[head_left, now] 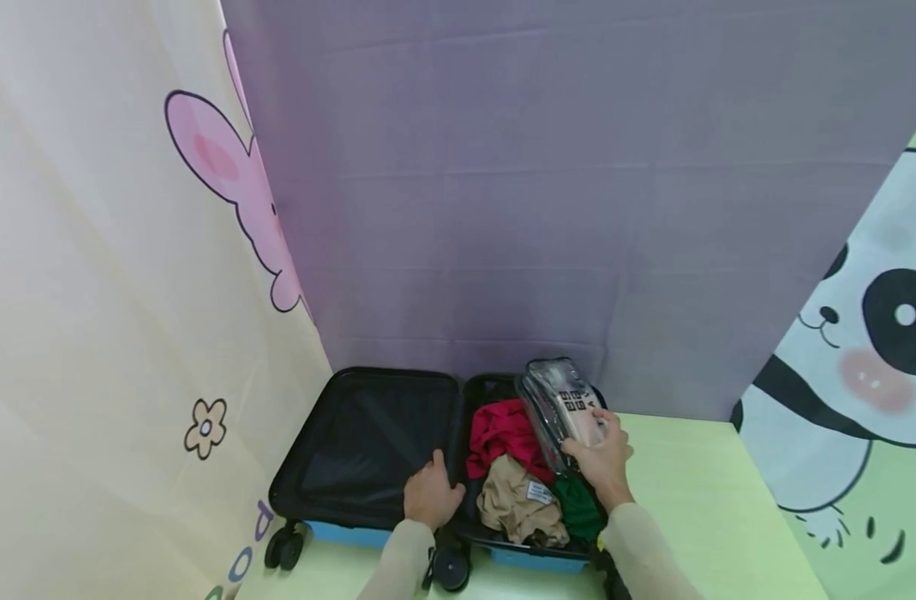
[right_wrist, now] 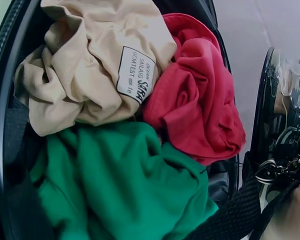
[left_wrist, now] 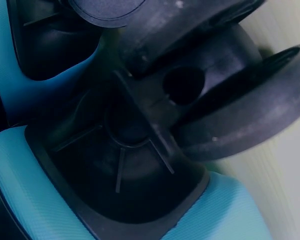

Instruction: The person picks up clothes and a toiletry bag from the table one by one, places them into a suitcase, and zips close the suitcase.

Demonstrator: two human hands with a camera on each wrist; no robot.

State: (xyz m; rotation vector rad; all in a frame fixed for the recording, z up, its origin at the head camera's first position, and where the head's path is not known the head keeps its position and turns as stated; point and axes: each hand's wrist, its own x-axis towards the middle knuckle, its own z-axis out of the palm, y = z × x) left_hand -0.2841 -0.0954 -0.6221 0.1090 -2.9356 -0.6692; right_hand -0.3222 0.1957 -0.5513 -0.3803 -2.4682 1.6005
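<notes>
An open suitcase with a black lining and blue shell lies spread in two halves. My right hand (head_left: 602,457) grips a clear zip pouch (head_left: 551,400) with black trim and black lettering, tilted over the packed half. In the right wrist view the clear pouch (right_wrist: 285,110) shows small items inside and a metal zip pull. Under it sit a red garment (right_wrist: 195,95), a beige garment (right_wrist: 100,60) with a white printed label, and a green garment (right_wrist: 120,180). My left hand (head_left: 431,493) rests at the near inner edge of the bare suitcase half (head_left: 352,442).
Black caster wheels (head_left: 452,568) stick out from the suitcase's near side; the left wrist view shows a wheel (left_wrist: 240,115) close up. A pale green surface (head_left: 698,483) lies under the suitcase. Behind stands a grey-purple cloth (head_left: 540,208), with cartoon-printed cloths on both sides.
</notes>
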